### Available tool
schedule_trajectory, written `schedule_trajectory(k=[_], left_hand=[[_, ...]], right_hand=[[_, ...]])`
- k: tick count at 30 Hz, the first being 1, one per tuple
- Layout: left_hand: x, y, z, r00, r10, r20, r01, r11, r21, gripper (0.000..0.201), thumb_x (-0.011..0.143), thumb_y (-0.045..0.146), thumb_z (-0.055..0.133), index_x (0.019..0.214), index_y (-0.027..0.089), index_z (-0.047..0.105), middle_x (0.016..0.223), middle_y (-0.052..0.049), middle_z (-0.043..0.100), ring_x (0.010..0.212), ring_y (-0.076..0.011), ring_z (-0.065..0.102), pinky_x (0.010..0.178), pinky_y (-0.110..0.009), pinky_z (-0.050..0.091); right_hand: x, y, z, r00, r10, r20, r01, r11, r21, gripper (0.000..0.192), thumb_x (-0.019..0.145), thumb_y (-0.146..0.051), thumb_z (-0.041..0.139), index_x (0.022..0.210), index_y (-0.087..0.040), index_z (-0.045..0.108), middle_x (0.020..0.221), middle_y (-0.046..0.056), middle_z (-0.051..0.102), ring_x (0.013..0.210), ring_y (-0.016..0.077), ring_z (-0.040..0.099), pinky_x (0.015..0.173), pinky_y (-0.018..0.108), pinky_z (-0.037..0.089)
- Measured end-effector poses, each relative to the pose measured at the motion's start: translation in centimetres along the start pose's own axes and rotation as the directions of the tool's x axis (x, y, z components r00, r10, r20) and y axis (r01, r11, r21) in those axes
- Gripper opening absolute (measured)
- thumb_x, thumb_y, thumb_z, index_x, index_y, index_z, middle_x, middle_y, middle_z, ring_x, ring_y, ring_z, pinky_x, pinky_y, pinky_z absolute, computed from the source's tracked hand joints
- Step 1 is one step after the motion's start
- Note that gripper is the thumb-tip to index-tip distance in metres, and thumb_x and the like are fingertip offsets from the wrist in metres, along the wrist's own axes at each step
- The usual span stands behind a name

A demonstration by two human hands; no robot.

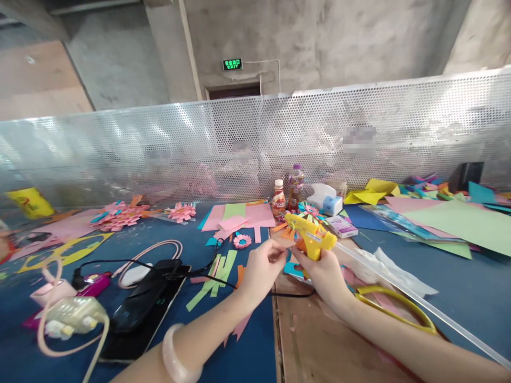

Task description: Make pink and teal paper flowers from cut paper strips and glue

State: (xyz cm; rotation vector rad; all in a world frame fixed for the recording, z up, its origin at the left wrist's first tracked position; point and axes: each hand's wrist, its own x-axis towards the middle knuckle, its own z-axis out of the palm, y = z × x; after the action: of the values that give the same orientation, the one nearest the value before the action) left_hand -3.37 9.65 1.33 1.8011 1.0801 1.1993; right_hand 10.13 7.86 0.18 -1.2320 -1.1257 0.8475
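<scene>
My right hand (325,274) is wrapped round the handle of a yellow hot glue gun (311,231), its nozzle pointing left and away from me. A long clear glue stick (415,300) runs out of the gun's rear toward the lower right. Close beside it, my left hand (263,268) has its fingers pinched together near the gun's front. Whatever is in that pinch is hidden. Under the hands lie blue and orange paper bits, partly covered. A pink paper flower (241,241) with a blue edge rests just beyond my left hand.
Green paper strips (217,276), phones (143,298), a power adapter (75,314) and cables lie left. Bottles (278,199), a tissue pack (324,199) and a small purple-white box (342,226) stand behind. Yellow-handled scissors (399,306) and paper sheets (459,223) lie right. A perforated metal screen (179,154) borders the table.
</scene>
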Motion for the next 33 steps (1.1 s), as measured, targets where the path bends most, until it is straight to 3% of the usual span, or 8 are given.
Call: schedule_trajectory(k=[4,8,15,25,33], left_hand=[[0.27,-0.17,-0.05,0.996,-0.093,-0.008,0.092,0.994,-0.065,0.011,0.074,0.026,0.06,0.076,0.016,0.058,0.075,-0.006,0.066,0.069,-0.0173,0.064,0.065,-0.027,0.048],[0.53,-0.61,-0.23,0.994,-0.108,-0.007,0.107,0.987,-0.118,0.013,0.076,0.029,0.058,0.077,0.016,0.056,0.066,-0.002,0.062,0.06,-0.0154,0.06,0.062,-0.027,0.047],[0.58,-0.28,-0.15,0.993,-0.121,-0.014,0.12,0.99,-0.071,0.013,0.073,0.028,0.061,0.077,0.015,0.06,0.073,-0.005,0.066,0.073,-0.0186,0.063,0.07,-0.028,0.047],[0.85,-0.21,-0.72,0.999,-0.009,0.051,0.006,0.999,0.046,0.011,0.074,0.02,0.059,0.082,0.016,0.065,0.084,-0.005,0.067,0.079,-0.0172,0.062,0.069,-0.026,0.047],[0.94,-0.04,-0.9,0.997,0.013,0.075,-0.014,1.0,0.007,0.016,0.075,0.021,0.061,0.09,0.017,0.067,0.094,-0.007,0.068,0.087,-0.0176,0.062,0.073,-0.026,0.047]], right_hand=[[0.01,-0.11,0.04,1.0,0.014,-0.014,-0.014,1.0,-0.003,0.036,0.067,-0.045,0.065,0.081,-0.012,0.061,0.067,0.003,0.064,0.055,0.0165,0.059,0.048,0.025,0.047],[0.09,-0.16,0.08,0.999,0.031,-0.031,-0.03,1.0,0.006,0.037,0.066,-0.044,0.066,0.085,-0.012,0.06,0.073,0.006,0.066,0.055,0.0168,0.06,0.046,0.024,0.047],[0.26,0.44,0.07,0.999,-0.038,0.006,0.038,0.999,0.007,0.038,0.067,-0.043,0.065,0.088,-0.011,0.061,0.077,0.007,0.067,0.066,0.0213,0.063,0.057,0.029,0.052],[-0.03,-0.1,-0.09,0.992,-0.123,0.039,0.126,0.99,-0.065,0.025,0.072,-0.036,0.06,0.085,-0.013,0.06,0.075,0.004,0.066,0.066,0.0175,0.059,0.055,0.024,0.045],[-0.18,-0.04,-0.02,0.987,-0.139,0.075,0.14,0.99,-0.005,0.026,0.075,-0.033,0.058,0.091,-0.014,0.061,0.085,0.005,0.067,0.079,0.0209,0.061,0.067,0.027,0.047]])
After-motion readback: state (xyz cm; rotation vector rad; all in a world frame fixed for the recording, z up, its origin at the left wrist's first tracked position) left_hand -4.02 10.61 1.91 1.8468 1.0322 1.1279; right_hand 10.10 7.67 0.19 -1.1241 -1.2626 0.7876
